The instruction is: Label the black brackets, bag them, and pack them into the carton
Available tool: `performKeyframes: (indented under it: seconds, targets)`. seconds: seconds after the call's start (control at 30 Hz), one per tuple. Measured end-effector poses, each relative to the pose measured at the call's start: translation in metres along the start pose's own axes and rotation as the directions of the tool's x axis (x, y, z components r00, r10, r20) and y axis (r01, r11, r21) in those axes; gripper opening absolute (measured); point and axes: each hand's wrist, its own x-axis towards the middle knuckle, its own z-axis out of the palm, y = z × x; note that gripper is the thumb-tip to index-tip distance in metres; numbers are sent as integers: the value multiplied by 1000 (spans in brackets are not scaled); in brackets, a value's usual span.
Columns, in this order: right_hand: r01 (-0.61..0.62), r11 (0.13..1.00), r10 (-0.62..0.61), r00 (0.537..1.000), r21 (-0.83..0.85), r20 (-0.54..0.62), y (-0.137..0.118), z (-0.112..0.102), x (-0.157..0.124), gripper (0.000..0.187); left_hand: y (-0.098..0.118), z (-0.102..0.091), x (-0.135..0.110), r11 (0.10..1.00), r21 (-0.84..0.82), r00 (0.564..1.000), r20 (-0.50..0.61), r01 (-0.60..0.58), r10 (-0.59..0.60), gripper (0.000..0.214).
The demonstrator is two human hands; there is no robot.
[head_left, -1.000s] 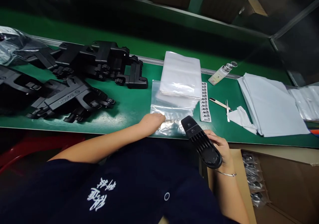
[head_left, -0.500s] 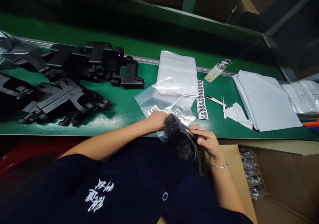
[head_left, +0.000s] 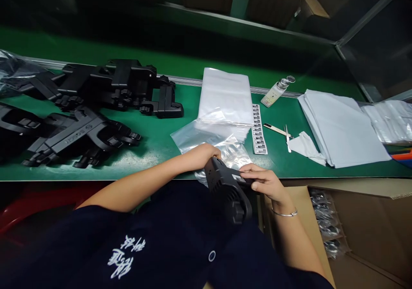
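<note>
A black plastic bracket-like part (head_left: 225, 186) with a vented face, a knob and a small white label is held between my two hands at the bench's front edge. My left hand (head_left: 204, 155) is closed around its far left end, fingers partly hidden. On the right, my right hand (head_left: 265, 182) pinches its arm, fingertips beside the label (head_left: 238, 178). Directly behind both hands lies a clear plastic bag (head_left: 189, 135), crumpled near them. Beyond it rests a stack of clear bags (head_left: 225, 94), with a sticker strip (head_left: 258, 128) along its right side.
Several similar black parts (head_left: 80, 130) fill the left of the green bench (head_left: 157, 152). To the right are a bottle (head_left: 277, 91), a cutter knife (head_left: 273, 129), tweezers (head_left: 287, 139) and white cloths (head_left: 341, 126). An open carton (head_left: 363, 220) holds bagged items below.
The black part has turned in my hands, so its white label and knob show more clearly. The bag and bench items appear in the same places.
</note>
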Motion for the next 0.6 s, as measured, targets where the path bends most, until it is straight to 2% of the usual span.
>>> performKeyframes:
  seconds: [0.1,0.17,0.3,0.43,0.5,0.6]
  targets:
    - [-28,998,24,997,-53,-75,11,-9,-4,31,-1,3,-6,989,90,980,-175,116,-99,14]
    - [-59,991,44,991,-120,-128,17,-15,-9,31,1,3,-12,989,99,973,-214,109,-86,15]
    - [-105,927,44,984,-360,-174,14,-11,-10,31,12,8,-11,979,190,978,-209,69,-29,21]
    - [55,795,-95,995,-604,-34,1,6,-4,33,21,19,-3,956,290,990,-142,44,-3,21]
    - [112,743,-164,986,-660,-17,-2,9,-4,36,22,20,-5,959,283,993,-119,31,3,20]
    - [23,703,-223,956,-710,-190,0,7,-8,37,23,13,-16,982,184,991,-133,28,-3,19]
